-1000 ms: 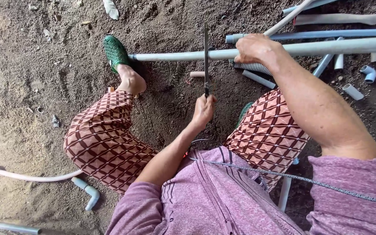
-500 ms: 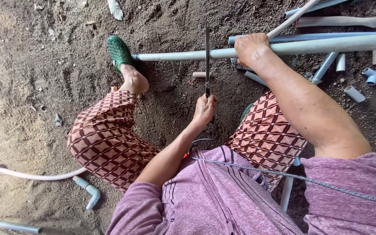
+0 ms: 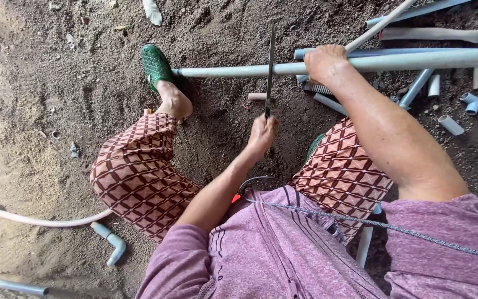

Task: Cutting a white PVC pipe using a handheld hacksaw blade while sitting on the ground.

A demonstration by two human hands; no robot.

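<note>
1. Bare dirt ground (image 3: 51, 111) fills the view, seen from above a seated person in a purple top and patterned trousers; open soil stretches from 7 to 11 o'clock.
2. At 1 to 3 o'clock the ground is crowded with loose pipe offcuts (image 3: 449, 124) and a grey elbow fitting (image 3: 471, 102), leaving little free room on that side.
3. A long grey pipe (image 3: 233, 71) lies level across the upper half, its left end touching a green shoe (image 3: 156, 65) at 11 o'clock.
4. The right hand (image 3: 325, 62), at 1 o'clock, is clenched over the pipe, pressing it down.
5. The left hand (image 3: 261, 133), near centre, grasps the lower end of a thin hacksaw blade (image 3: 270, 66).
6. The blade stands nearly upright in the view and crosses the pipe just left of the right hand; whether it has cut into the pipe is hard to tell.
7. At 8 o'clock a pale hose (image 3: 40, 220) curves over the soil, with another grey elbow fitting (image 3: 112, 241) just beside it and a pipe end (image 3: 12, 285) at the bottom left edge.
</note>
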